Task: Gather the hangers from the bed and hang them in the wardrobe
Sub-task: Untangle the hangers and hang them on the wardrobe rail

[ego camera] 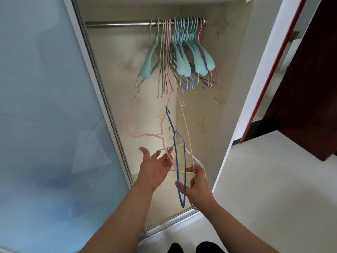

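Note:
I stand facing the open wardrobe. My right hand (197, 187) grips a bundle of thin wire hangers: a blue hanger (179, 161), a pink hanger (187, 130) and a white hanger (196, 161), all pointing up and away from me. My left hand (155, 167) is spread, its fingers touching the pink and white wires of the bundle. The pink hanger's hook (130, 128) curls out to the left. Above, a metal rail (118, 24) carries several hung hangers (182, 55), teal, pink, blue and red, bunched toward its right end.
A frosted sliding door (45, 106) covers the wardrobe's left side, its frame close to my left arm. The right wardrobe wall (235, 79) meets a white door frame and a dark wooden door (306, 88). The rail's left part is bare. My feet show at the bottom edge.

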